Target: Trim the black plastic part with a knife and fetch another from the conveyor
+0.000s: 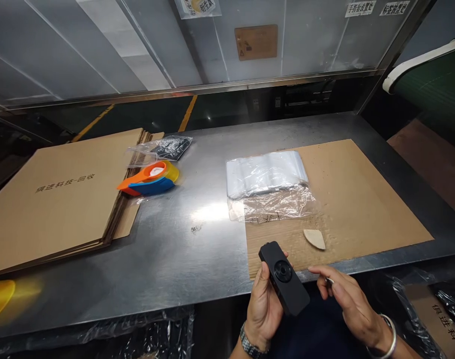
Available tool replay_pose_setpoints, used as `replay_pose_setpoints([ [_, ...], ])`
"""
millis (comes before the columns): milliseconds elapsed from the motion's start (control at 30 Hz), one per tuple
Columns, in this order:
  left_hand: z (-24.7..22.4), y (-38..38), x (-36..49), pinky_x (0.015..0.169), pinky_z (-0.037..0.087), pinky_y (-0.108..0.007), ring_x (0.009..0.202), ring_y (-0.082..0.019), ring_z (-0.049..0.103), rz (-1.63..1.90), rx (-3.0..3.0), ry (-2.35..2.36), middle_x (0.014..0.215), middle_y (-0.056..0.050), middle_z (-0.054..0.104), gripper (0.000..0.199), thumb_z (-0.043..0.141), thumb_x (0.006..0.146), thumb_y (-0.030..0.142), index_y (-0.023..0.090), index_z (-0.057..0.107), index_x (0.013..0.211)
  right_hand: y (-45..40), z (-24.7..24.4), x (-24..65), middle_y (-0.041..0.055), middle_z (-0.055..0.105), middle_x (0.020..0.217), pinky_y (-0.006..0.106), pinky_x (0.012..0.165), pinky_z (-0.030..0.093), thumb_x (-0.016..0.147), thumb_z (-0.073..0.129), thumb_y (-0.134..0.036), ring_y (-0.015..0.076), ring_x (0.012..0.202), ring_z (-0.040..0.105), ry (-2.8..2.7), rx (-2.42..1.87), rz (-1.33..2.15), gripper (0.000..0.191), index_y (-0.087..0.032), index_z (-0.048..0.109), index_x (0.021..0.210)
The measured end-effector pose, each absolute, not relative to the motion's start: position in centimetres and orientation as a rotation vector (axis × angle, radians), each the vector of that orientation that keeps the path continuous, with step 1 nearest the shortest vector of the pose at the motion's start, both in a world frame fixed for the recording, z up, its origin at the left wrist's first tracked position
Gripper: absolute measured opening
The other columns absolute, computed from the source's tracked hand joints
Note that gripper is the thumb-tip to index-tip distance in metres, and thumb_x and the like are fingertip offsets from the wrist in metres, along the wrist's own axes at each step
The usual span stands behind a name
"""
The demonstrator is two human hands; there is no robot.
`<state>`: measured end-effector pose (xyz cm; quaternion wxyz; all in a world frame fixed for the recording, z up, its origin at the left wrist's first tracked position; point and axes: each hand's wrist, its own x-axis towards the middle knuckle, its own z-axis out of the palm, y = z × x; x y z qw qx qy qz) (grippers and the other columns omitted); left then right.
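Down at six o'clock, just past the near edge of the steel table (175,249): left hand (263,309) curled around a slim black device (283,278) with a round dial on its face, thumb along the left side, grip closed on the lower half, top end tilted toward eleven o'clock over the table's edge. Wristwatch (251,346) on that wrist. At three o'clock from the device, close but not touching: right hand (347,301), fingers loosely bent and half open, a small silvery bit pinched or resting at the fingertips, too small to identify; silver bangle (388,339) on the wrist. At twelve o'clock from the hands, flat brown cardboard sheet (362,209) on the table, with a pale wedge-shaped scrap (315,238) lying on it. Farther toward twelve, stack of clear plastic bags (267,173) overlapping the sheet's far left corner. At ten o'clock, orange and blue tape dispenser (149,179) beside a pile of flattened cartons (59,199), printed characters on top. Small bagged dark item (171,147) just behind the dispenser.
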<state>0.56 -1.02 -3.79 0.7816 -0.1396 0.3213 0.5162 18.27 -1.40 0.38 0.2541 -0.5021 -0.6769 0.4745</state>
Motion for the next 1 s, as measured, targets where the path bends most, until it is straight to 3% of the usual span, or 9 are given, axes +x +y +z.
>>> replay_pose_setpoints([
  [167,-3.7,-1.3,0.6,0.09,0.039,-0.029,0.1,-0.017,0.052,1.2,-0.133,0.707,0.108,-0.008,0.058,0.032,0.052,0.082,0.028,0.016,0.052,0.113,-1.3,1.0,18.1,0.0059,0.055,0.09,0.031,0.079,0.043,0.094,0.026,-0.033,0.0187,0.085,0.053,-1.941,-1.468,1.15,0.034,-0.022,0.047,0.118],
  [333,-3.0,-1.7,0.7,0.1,0.03,-0.033,0.117,-0.02,0.041,1.2,0.131,0.77,0.12,-0.008,0.052,0.043,0.054,0.081,0.02,0.02,0.043,0.122,-1.3,1.2,17.7,0.0068,0.052,0.114,0.032,0.09,0.042,0.093,0.034,-0.028,0.0202,0.106,0.047,-2.146,-1.478,0.974,0.031,-0.023,0.042,0.123],
  [467,-2.8,-2.1,1.1,0.103,0.028,-0.035,0.12,-0.023,0.038,1.242,0.234,0.831,0.128,-0.009,0.045,0.067,0.064,0.073,0.028,0.023,0.03,0.13,-1.4,1.2,17.4,0.0041,0.053,0.114,0.03,0.09,0.042,0.094,0.034,-0.028,0.0186,0.108,0.047,-2.229,-1.462,0.924,0.031,-0.025,0.039,0.125],
  [600,-2.9,-2.2,1.2,0.097,0.035,-0.032,0.117,-0.025,0.041,1.277,0.285,0.911,0.127,-0.012,0.046,0.085,0.072,0.062,0.037,0.021,0.027,0.131,-1.5,1.4,17.3,0.0017,0.053,0.114,0.029,0.089,0.042,0.095,0.034,-0.029,0.0171,0.108,0.047,-2.256,-1.482,0.93,0.031,-0.027,0.037,0.125],
  [1000,-3.5,-2.9,1.1,0.085,0.044,-0.027,0.104,-0.02,0.051,1.226,0.427,1.022,0.117,-0.01,0.05,0.07,0.071,0.064,0.034,0.023,0.031,0.121,-1.3,2.2,16.1,0.0019,0.056,0.089,0.033,0.075,0.042,0.096,0.026,-0.033,0.0183,0.085,0.052,-2.341,-1.562,0.942,0.025,-0.025,0.048,0.105],
])
